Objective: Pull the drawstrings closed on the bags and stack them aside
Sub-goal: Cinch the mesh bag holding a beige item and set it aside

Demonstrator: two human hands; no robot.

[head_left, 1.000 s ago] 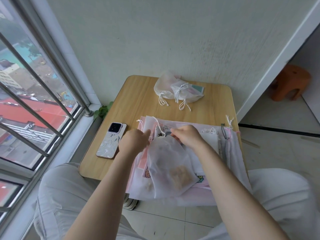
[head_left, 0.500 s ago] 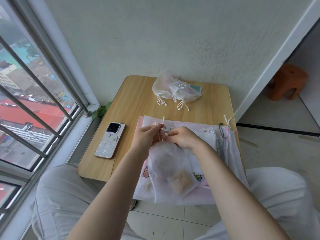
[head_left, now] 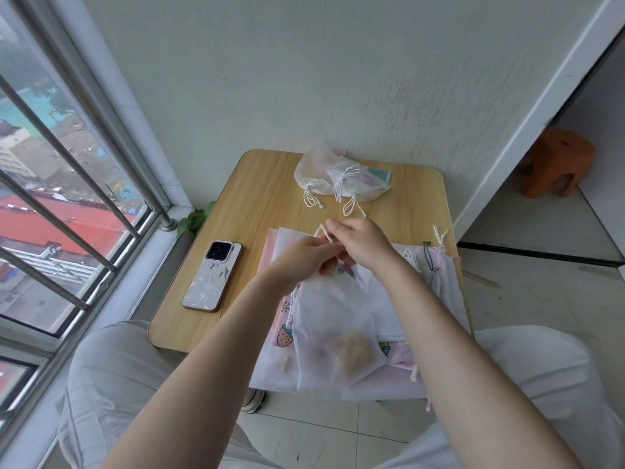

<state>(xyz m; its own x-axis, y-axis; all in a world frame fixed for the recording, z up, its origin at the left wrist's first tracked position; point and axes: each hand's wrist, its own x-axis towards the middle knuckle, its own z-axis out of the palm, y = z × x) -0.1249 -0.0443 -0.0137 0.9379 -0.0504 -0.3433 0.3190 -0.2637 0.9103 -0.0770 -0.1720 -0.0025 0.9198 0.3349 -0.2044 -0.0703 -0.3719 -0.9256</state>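
Observation:
A translucent white drawstring bag [head_left: 333, 330] with something brown inside hangs from my hands over the table's near edge. My left hand [head_left: 304, 257] grips the gathered mouth of the bag. My right hand [head_left: 362, 243] pinches its white drawstring [head_left: 321, 230], which loops up between the two hands. Under the bag lies a pile of flat open bags [head_left: 406, 299], white and pink. At the back of the wooden table [head_left: 263, 194] lie closed white bags [head_left: 338, 177] in a small heap, their cords trailing toward me.
A phone [head_left: 213, 275] in a pale case lies on the table's left part. A barred window [head_left: 67, 214] runs along the left, the wall is right behind the table. An orange stool [head_left: 554, 162] stands on the floor at the right. My knees flank the table.
Both hands have risen from the pile and come together at the bag's mouth. The mouth has gathered and the bag now hangs lifted, with the cord drawn up between the hands.

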